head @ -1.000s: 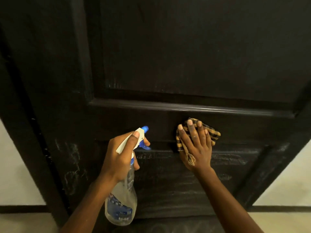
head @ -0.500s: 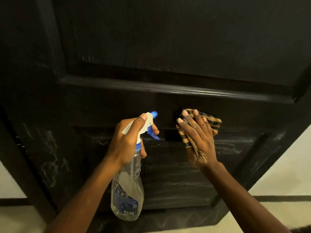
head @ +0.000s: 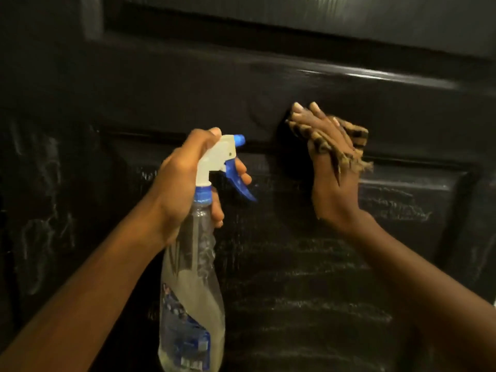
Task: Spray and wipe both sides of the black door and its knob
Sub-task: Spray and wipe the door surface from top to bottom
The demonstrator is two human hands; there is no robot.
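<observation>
Black-painted wood of the door (head: 295, 63) showed pale wet streaks below the right hand (head: 331, 167), so this face looked partly wiped. That hand's straight fingers pressed a checked cloth (head: 354, 135) flat against the door. Beside it, the left hand (head: 185, 178) gripped the spray bottle (head: 192, 291). No knob showed; it and the other side probably remained.

We saw almost nothing of the room, because the black door (head: 295, 63) filled the view from edge to edge. The scene was dim. Toward the upper right, light caught a raised horizontal moulding (head: 381, 76) and showed as a bright, glossy streak. Low on the far right edge a thin pale sliver (head: 494, 302) appeared; we could not tell whether it was wall or floor.
</observation>
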